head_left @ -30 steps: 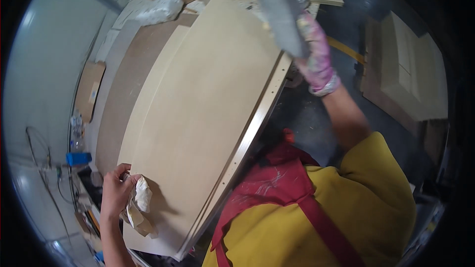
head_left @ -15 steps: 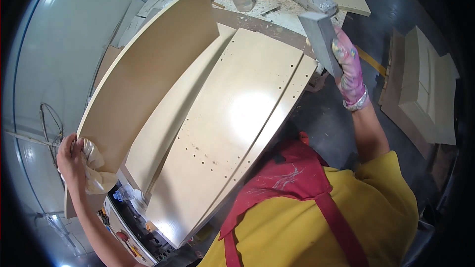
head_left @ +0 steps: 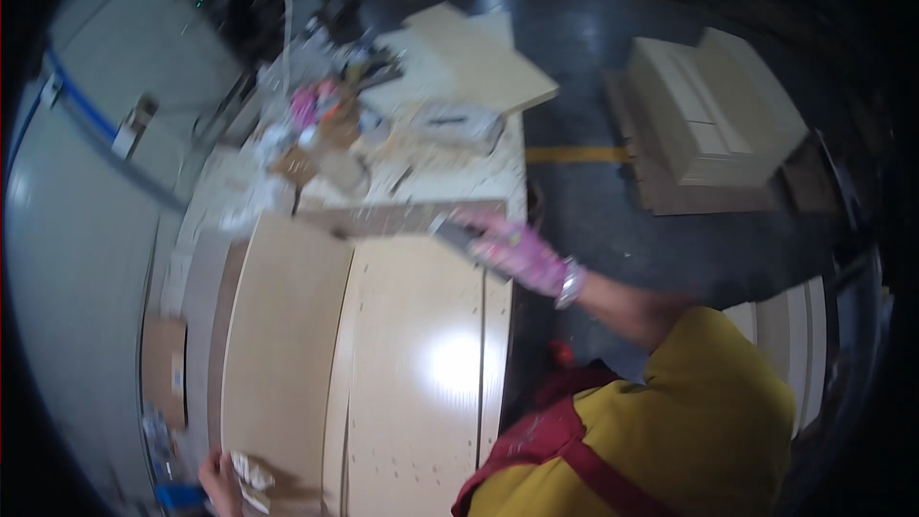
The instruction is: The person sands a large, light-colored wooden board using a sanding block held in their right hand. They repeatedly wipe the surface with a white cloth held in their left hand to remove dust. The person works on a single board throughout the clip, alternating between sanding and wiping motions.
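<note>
Right hand (head_left: 517, 254) blurred, partly hiding grey block (head_left: 461, 237).

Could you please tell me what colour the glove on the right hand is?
The glove is mostly pink, as the head view shows.

Drilled panel (head_left: 407, 325): pale wood-look, smooth, glossy
Plain panel (head_left: 285, 325): wood-look, smooth, matt
Block (head_left: 461, 236): matt, material unclear
Wad (head_left: 252, 472): crumpled, cloth or paper
Glove (head_left: 524, 259): stained cloth
Bench (head_left: 455, 168): rough, scuffed top
Apron (head_left: 546, 436): matt cloth
Shirt (head_left: 708, 393): matt cloth
</note>
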